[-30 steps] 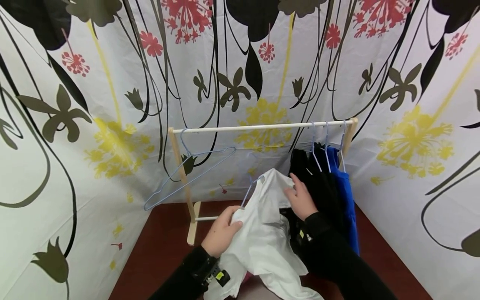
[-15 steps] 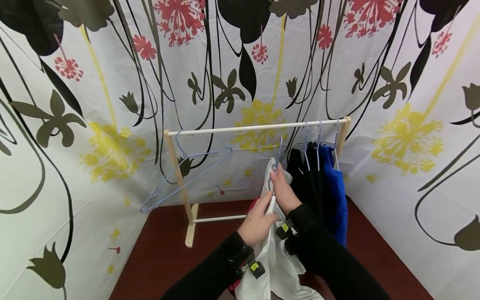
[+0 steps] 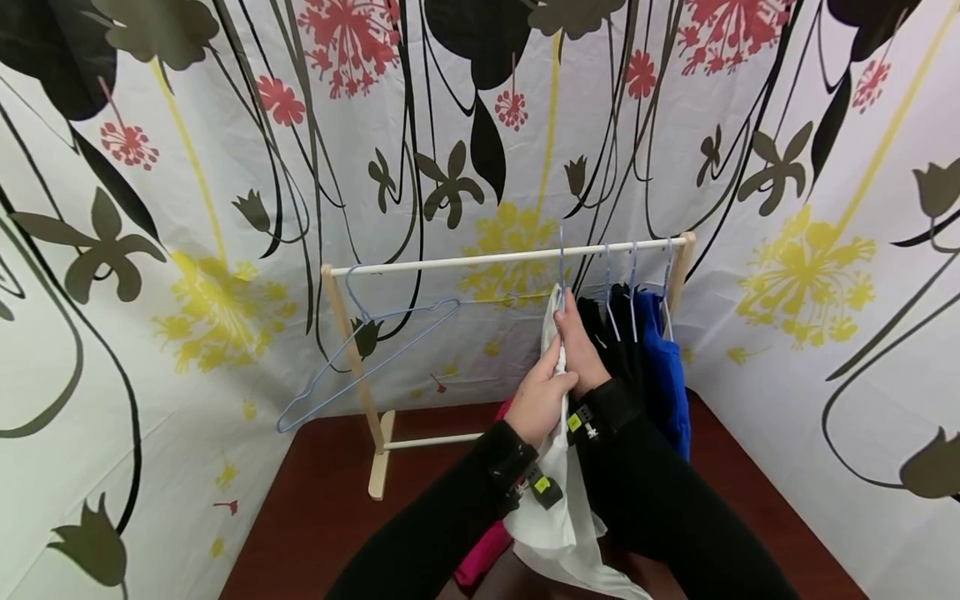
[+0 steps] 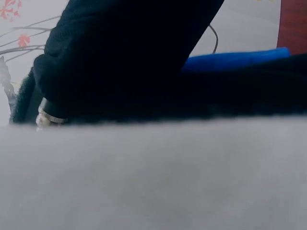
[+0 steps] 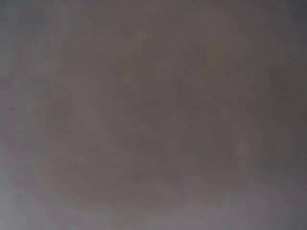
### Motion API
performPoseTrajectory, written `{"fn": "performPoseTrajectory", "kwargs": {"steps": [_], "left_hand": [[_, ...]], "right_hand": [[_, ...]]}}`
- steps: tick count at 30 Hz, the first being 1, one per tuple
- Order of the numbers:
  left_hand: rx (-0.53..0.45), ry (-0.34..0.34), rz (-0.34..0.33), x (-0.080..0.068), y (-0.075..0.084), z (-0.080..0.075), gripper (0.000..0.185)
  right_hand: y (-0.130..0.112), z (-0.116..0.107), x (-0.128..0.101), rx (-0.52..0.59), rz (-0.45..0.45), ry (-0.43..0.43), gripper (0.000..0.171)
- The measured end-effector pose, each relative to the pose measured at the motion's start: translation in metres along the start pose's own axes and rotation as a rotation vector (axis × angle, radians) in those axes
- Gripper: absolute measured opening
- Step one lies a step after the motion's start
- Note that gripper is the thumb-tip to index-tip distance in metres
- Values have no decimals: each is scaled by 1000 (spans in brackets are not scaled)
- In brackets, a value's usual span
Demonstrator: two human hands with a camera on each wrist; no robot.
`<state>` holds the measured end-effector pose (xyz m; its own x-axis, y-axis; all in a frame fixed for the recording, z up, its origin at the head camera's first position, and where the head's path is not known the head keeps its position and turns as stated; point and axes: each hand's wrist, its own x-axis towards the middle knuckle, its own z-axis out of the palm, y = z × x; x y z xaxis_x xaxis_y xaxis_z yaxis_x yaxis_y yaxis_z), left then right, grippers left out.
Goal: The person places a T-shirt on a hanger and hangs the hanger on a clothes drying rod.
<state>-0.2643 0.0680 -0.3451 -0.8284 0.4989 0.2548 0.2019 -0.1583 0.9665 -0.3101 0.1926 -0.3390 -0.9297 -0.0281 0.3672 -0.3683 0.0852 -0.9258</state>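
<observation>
Flower-printed curtains back a wooden rail (image 3: 450,260) where black and blue garments (image 3: 660,367) already hang, while both hands, left hand (image 3: 542,398) and right hand (image 3: 579,348), pinch the white garment (image 3: 555,500) on its blue hanger (image 3: 561,260), its hook at the rail, seemingly not yet released.

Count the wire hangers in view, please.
5. One empty light-blue wire hanger tilted at the left end of the white rail; one in the white garment with its hook at the rail; three hooks carrying dark and blue clothes at the right. More may be hidden.
</observation>
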Motion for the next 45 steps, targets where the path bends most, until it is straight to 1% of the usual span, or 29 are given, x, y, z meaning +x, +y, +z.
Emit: {"fn": "performPoseTrajectory", "kwargs": {"steps": [3,6,10,13,17,21,23,25,27,30,34,36,38,41,45], "left_hand": [[-10,-13,11,13,-5,5,67],[-11,-21,16,23,-11,9,67],[-12,-7,17,32,-21,16,69],[7,12,32,38,-28,20,70],[31,26,30,44,-36,25,70],[12,18,19,48,-41,27,70],[26,3,23,48,-43,26,69],[59,-19,17,47,-45,25,69],[116,-42,12,45,-46,22,68],[223,-44,3,41,-46,16,67],[316,-38,-14,28,-40,0,69],[340,-46,-18,22,-38,-9,69],[373,-42,-14,17,-35,-16,67],[436,-32,-10,9,-33,-26,65],[510,-36,-27,-3,-32,-39,65]], "right_hand": [[3,-10,7,-19,13,17,60],[8,-19,10,-50,47,16,60],[17,-29,12,-65,82,23,61],[24,-34,15,-55,102,41,61],[31,-41,18,-35,130,54,62],[29,-43,18,-22,154,40,62],[24,-43,15,-22,162,38,62],[18,-42,11,-32,172,45,63],[14,-42,8,-51,168,56,63],[13,-43,4,-72,148,58,61],[18,-39,-2,-89,90,52,58],[19,-38,-6,-137,52,59,57],[17,-36,-10,-218,8,74,57],[8,-32,-18,-326,-76,90,56],[-7,-21,-26,-409,-174,83,55]]}}
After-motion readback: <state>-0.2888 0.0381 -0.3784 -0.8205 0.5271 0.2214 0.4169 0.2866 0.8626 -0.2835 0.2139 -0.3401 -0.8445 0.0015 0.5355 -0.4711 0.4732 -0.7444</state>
